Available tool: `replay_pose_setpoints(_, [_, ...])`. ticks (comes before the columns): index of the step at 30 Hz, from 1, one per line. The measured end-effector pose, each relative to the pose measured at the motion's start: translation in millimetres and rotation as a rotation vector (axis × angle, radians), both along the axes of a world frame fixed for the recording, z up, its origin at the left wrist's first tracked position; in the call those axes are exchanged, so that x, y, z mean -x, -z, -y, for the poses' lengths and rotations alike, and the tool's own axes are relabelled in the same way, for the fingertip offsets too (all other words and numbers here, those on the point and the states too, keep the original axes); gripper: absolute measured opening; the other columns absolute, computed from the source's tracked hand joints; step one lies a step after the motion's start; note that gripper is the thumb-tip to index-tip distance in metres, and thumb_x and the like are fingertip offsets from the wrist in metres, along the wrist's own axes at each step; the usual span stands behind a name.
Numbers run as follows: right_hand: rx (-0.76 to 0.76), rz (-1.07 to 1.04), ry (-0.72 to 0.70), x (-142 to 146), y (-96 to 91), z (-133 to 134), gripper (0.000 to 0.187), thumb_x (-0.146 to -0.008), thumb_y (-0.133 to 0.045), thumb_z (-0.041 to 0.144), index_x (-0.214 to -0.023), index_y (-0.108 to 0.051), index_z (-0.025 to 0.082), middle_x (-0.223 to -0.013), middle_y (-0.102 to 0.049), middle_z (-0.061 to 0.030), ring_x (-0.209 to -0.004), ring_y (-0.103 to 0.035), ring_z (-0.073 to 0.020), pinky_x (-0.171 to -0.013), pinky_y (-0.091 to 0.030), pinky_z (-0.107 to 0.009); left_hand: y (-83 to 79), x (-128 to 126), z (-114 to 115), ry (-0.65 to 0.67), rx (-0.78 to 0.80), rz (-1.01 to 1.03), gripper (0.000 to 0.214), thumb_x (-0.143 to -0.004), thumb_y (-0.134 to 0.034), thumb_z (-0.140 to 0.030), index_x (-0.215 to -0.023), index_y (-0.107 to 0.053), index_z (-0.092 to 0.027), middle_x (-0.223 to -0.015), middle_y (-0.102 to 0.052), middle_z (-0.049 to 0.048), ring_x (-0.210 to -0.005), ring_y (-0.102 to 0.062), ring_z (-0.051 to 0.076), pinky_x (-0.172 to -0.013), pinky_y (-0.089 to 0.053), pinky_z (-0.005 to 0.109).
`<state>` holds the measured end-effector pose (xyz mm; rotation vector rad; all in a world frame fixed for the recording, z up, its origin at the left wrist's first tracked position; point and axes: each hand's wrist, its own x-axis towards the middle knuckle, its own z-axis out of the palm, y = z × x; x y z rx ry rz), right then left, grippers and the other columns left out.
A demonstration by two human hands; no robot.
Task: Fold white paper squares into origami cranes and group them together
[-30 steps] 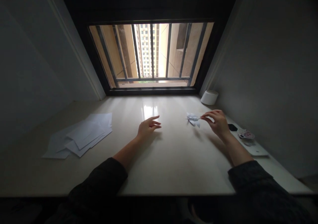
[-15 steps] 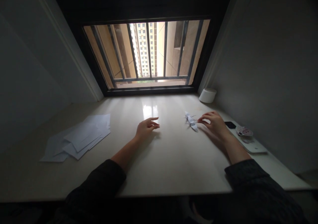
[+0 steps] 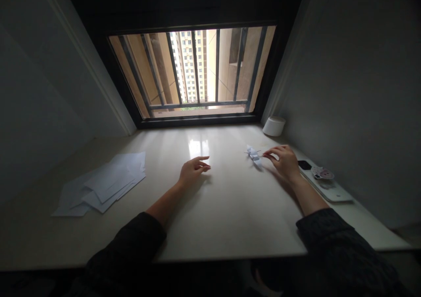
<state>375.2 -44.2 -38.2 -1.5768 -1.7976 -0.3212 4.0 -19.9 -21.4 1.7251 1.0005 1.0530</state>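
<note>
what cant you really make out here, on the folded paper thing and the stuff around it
All in the head view:
- paper crane: too small to show its folds; whether the right hand touches it can't be told
- dark flat object: too small and dark to identify
- round printed disc: print too small to read
- paper sheets: upper sheets hide the lower ones

Our left hand [image 3: 194, 170] sits half open, fingers loosely curled, while our right hand [image 3: 285, 163] reaches forward with its fingertips [image 3: 265, 155] drawn close together. Both bare forearms [image 3: 164, 207] emerge from dark sleeves [image 3: 131, 240].
</note>
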Motion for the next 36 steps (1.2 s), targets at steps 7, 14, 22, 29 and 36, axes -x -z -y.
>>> replay_pose_setpoints(7, [0.009,0.000,0.031,0.9,6.1,-4.8,0.038,-0.083,-0.052,0.054,-0.081,-0.073,0.023,-0.080,-0.069,-0.0076,-0.082,-0.048,-0.0251,-0.075,-0.038,-0.038,0.5,0.2,-0.8,0.001,0.022,-0.043,0.048,-0.069,-0.071,-0.037,-0.113,-0.064,-0.020,-0.085,-0.072,0.0071,-0.071,-0.068,0.018,-0.069,-0.053,0.031])
replay_pose_setpoints(14, [0.018,0.007,0.055,0.4,8.1,-5.0,0.036,-0.082,-0.054,0.054,-0.081,-0.073,0.024,-0.081,-0.069,-0.0063,-0.081,-0.048,-0.0242,-0.075,-0.038,-0.036,0.1,0.5,-0.6,0.004,0.013,-0.049,0.046,-0.070,-0.070,-0.038,-0.112,-0.064,-0.021,-0.086,-0.072,0.0071,-0.071,-0.068,0.018,-0.070,-0.053,0.033])
replay_pose_setpoints(22, [0.060,0.021,0.060,-2.8,8.9,-7.5,0.032,-0.083,-0.055,0.050,-0.082,-0.072,0.023,-0.085,-0.069,-0.0061,-0.083,-0.049,-0.0243,-0.078,-0.037,-0.037,1.9,0.6,-1.8,0.009,0.017,-0.048,0.046,-0.071,-0.069,-0.037,-0.113,-0.064,-0.021,-0.086,-0.072,0.0068,-0.071,-0.067,0.017,-0.070,-0.053,0.031])
replay_pose_setpoints(29, [0.149,0.024,0.094,-5.9,10.5,-4.6,0.033,-0.078,-0.059,0.055,-0.085,-0.073,0.026,-0.089,-0.067,-0.0077,-0.088,-0.049,-0.0260,-0.077,-0.035,-0.038,2.7,1.1,-2.1,0.010,0.012,-0.053,0.046,-0.071,-0.070,-0.038,-0.113,-0.063,-0.021,-0.086,-0.072,0.0067,-0.071,-0.067,0.017,-0.069,-0.053,0.031])
replay_pose_setpoints(36, [0.168,0.024,0.056,-2.2,4.5,-1.6,0.031,-0.081,-0.056,0.053,-0.082,-0.073,0.027,-0.090,-0.067,-0.0083,-0.089,-0.048,-0.0262,-0.076,-0.034,-0.039,0.4,-0.1,-0.8,0.003,0.026,-0.039,0.045,-0.071,-0.069,-0.036,-0.113,-0.064,-0.020,-0.084,-0.072,0.0066,-0.070,-0.067,0.017,-0.068,-0.053,0.031])
